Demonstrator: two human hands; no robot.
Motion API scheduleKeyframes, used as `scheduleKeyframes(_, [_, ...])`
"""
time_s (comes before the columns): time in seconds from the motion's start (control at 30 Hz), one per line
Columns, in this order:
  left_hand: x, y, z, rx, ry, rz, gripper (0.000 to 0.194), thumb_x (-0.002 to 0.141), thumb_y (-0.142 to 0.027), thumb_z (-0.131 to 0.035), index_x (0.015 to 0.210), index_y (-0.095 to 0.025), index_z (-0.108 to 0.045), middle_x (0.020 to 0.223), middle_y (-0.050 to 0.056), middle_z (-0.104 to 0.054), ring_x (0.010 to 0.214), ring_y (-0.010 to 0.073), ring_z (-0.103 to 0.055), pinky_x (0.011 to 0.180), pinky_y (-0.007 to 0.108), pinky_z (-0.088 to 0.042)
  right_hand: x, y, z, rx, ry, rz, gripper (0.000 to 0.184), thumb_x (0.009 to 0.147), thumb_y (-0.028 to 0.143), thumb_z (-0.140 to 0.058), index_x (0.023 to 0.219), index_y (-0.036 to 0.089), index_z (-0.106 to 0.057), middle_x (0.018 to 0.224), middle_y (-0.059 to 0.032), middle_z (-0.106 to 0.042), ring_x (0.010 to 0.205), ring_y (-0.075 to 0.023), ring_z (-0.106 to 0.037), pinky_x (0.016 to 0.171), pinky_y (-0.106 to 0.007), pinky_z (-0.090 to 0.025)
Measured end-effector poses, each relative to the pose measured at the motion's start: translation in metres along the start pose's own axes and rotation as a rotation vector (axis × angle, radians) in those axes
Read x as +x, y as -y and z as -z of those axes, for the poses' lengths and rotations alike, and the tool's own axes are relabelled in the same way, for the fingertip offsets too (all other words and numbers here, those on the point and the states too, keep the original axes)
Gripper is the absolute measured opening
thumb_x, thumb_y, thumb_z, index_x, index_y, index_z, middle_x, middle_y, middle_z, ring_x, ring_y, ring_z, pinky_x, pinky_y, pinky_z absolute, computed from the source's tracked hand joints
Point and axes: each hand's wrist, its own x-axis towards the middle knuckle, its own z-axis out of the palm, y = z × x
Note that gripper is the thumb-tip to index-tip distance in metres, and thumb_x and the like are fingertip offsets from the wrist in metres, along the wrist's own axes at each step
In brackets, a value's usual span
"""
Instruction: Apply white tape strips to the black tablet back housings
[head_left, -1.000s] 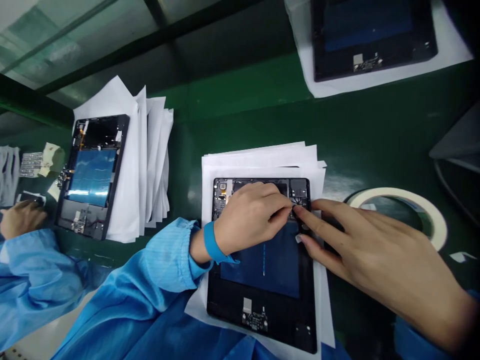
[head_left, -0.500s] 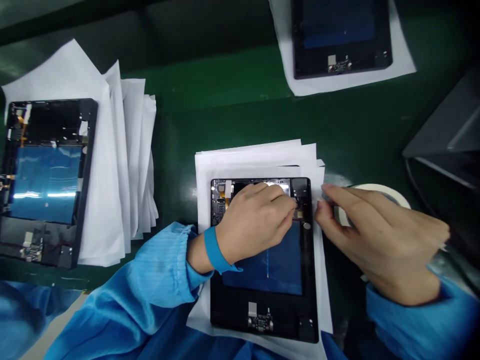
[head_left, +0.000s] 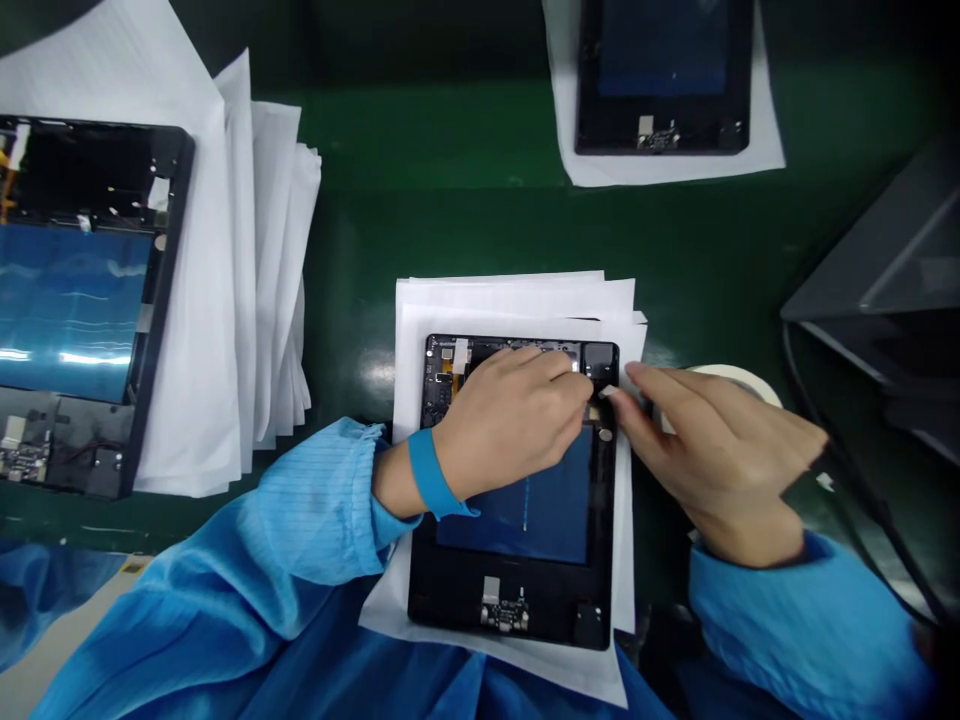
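An opened tablet [head_left: 510, 585] with a blue battery [head_left: 559, 510] lies on white sheets in front of me. My left hand [head_left: 517, 415], with a blue band at the wrist, bends over its upper part. Its fingers are closed near the upper right corner, and what they pinch is hidden. To the right, my right hand [head_left: 712, 450] reaches over the tablet's right edge. A small pale piece [head_left: 609, 391], perhaps tape, shows at the tip of my right thumb, with the index finger close above it.
A roll of masking tape [head_left: 739, 378] lies partly behind my right hand. At left, another opened tablet [head_left: 67, 310] rests on a stack of white sheets [head_left: 202, 400]. A third tablet [head_left: 664, 110] is at the back. A grey object [head_left: 877, 250] and black cable [head_left: 855, 480] stand right.
My right hand drew back from the tablet to the right, then came in again toward its upper right. My left hand stays over the tablet. The camera view has shifted.
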Motion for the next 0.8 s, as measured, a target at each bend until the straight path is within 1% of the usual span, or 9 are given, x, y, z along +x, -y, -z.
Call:
scheduleKeyframes(0.1, [-0.001, 0.000, -0.002, -0.002, -0.012, 0.000, 0.020, 0.099, -0.018, -0.050, 0.087, -0.016, -0.066, 0.086, 0.005, -0.061, 0.084, 0.0200, -0.059, 0.079, 0.035, -0.048, 0.002, 0.000, -0.002, -0.010, 0.019, 0.017, 0.049, 0.084, 0.017, -0.073, 0.130, 0.017, -0.057, 0.088, -0.0053, -0.075, 0.067, -0.0175, -0.068, 0.056, -0.028, -0.046])
scheduleKeyframes(0.23, [-0.001, 0.000, -0.004, -0.010, -0.033, -0.009, 0.021, 0.099, -0.019, -0.050, 0.086, -0.015, -0.066, 0.086, 0.005, -0.062, 0.081, 0.0198, -0.059, 0.078, 0.035, -0.048, -0.004, -0.002, 0.000, 0.006, 0.008, 0.038, 0.051, 0.082, 0.014, -0.074, 0.131, 0.016, -0.058, 0.088, -0.0054, -0.074, 0.068, -0.0166, -0.067, 0.056, -0.027, -0.045])
scheduleKeyframes(0.4, [0.000, 0.001, -0.004, -0.003, -0.049, -0.017, 0.022, 0.099, -0.019, -0.050, 0.085, -0.015, -0.066, 0.084, 0.005, -0.063, 0.080, 0.0201, -0.059, 0.075, 0.035, -0.048, -0.014, -0.006, 0.004, 0.072, 0.003, 0.049, 0.057, 0.083, 0.012, -0.071, 0.138, 0.022, -0.056, 0.092, -0.0034, -0.075, 0.070, -0.0162, -0.069, 0.059, -0.027, -0.048])
scheduleKeyframes(0.5, [0.001, 0.001, -0.004, -0.008, -0.045, -0.017, 0.022, 0.099, -0.019, -0.050, 0.084, -0.015, -0.066, 0.084, 0.005, -0.063, 0.079, 0.0205, -0.059, 0.075, 0.036, -0.048, -0.018, -0.006, 0.007, 0.078, 0.069, 0.053, 0.057, 0.086, 0.012, -0.067, 0.139, 0.025, -0.054, 0.098, -0.0041, -0.076, 0.075, -0.0171, -0.070, 0.062, -0.027, -0.051])
scheduleKeyframes(0.53, [0.001, 0.001, -0.004, -0.011, -0.041, -0.015, 0.022, 0.099, -0.019, -0.050, 0.084, -0.015, -0.065, 0.084, 0.006, -0.063, 0.079, 0.0205, -0.059, 0.076, 0.036, -0.048, -0.019, -0.005, 0.008, 0.077, 0.094, 0.063, 0.054, 0.087, 0.012, -0.065, 0.138, 0.026, -0.055, 0.099, -0.0043, -0.076, 0.076, -0.0168, -0.071, 0.064, -0.027, -0.051])
scheduleKeyframes(0.6, [0.001, 0.001, -0.003, -0.020, -0.033, -0.013, 0.022, 0.099, -0.019, -0.049, 0.084, -0.015, -0.065, 0.084, 0.006, -0.063, 0.080, 0.0203, -0.059, 0.076, 0.035, -0.048, -0.017, -0.003, 0.008, 0.071, 0.088, 0.087, 0.048, 0.085, 0.009, -0.067, 0.130, 0.024, -0.058, 0.098, -0.0047, -0.076, 0.074, -0.0155, -0.070, 0.065, -0.026, -0.051])
scheduleKeyframes(0.7, [0.001, 0.000, -0.003, -0.031, -0.028, -0.007, 0.022, 0.099, -0.018, -0.049, 0.085, -0.015, -0.065, 0.084, 0.005, -0.064, 0.080, 0.0202, -0.060, 0.076, 0.035, -0.048, -0.014, 0.001, 0.006, 0.060, -0.023, 0.087, 0.042, 0.077, 0.004, -0.075, 0.115, 0.019, -0.063, 0.090, -0.0029, -0.075, 0.067, -0.0122, -0.067, 0.061, -0.023, -0.049])
scheduleKeyframes(0.8, [0.000, 0.000, -0.003, -0.040, -0.035, -0.011, 0.022, 0.098, -0.018, -0.049, 0.084, -0.015, -0.066, 0.085, 0.005, -0.064, 0.079, 0.0203, -0.059, 0.075, 0.035, -0.047, -0.013, 0.002, 0.002, 0.077, -0.060, 0.073, 0.037, 0.075, 0.004, -0.078, 0.106, 0.018, -0.065, 0.086, -0.0017, -0.075, 0.065, -0.0107, -0.066, 0.060, -0.022, -0.048])
